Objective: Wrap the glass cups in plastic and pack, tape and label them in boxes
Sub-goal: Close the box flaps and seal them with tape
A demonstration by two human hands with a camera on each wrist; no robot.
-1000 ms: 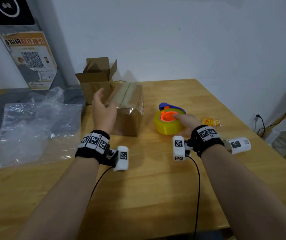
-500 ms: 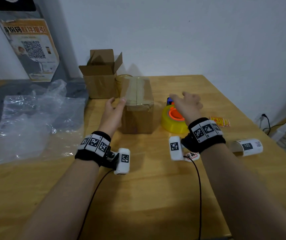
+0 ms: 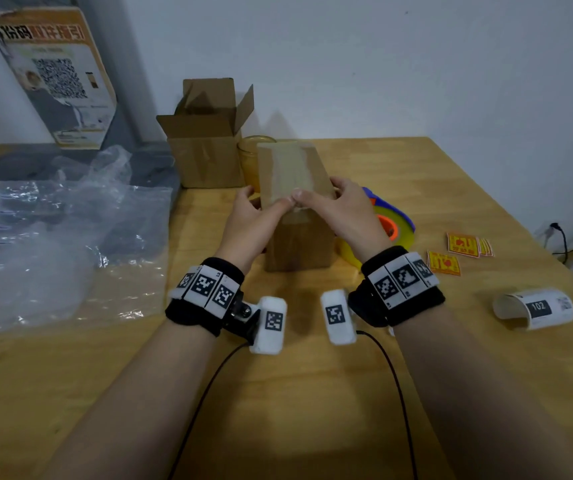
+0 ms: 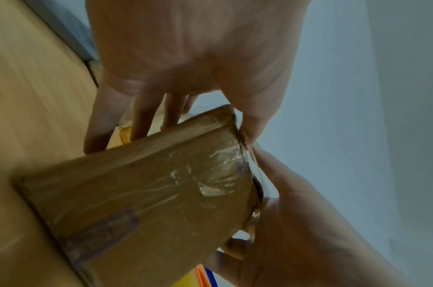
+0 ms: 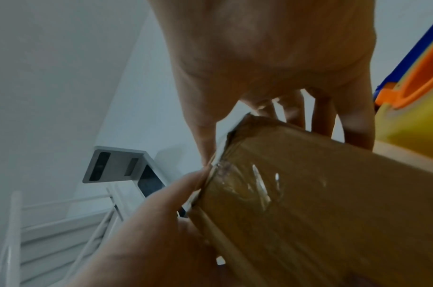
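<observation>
Both hands, the left hand (image 3: 248, 223) and right hand (image 3: 338, 213), clasp the taped brown cardboard box (image 3: 297, 202) standing on the wooden bench (image 3: 278, 393), thumbs pressing its wrinkled clear tape (image 4: 210, 174), which may lift if left unsmoothed.

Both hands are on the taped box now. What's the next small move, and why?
Probably run both thumbs down over the box's near top edge to press the tape flat. The left hand and right hand hold the closed box with thumbs meeting at that edge, and the left wrist view shows the clear tape there wrinkled and lifting. The labels lie unused.
</observation>
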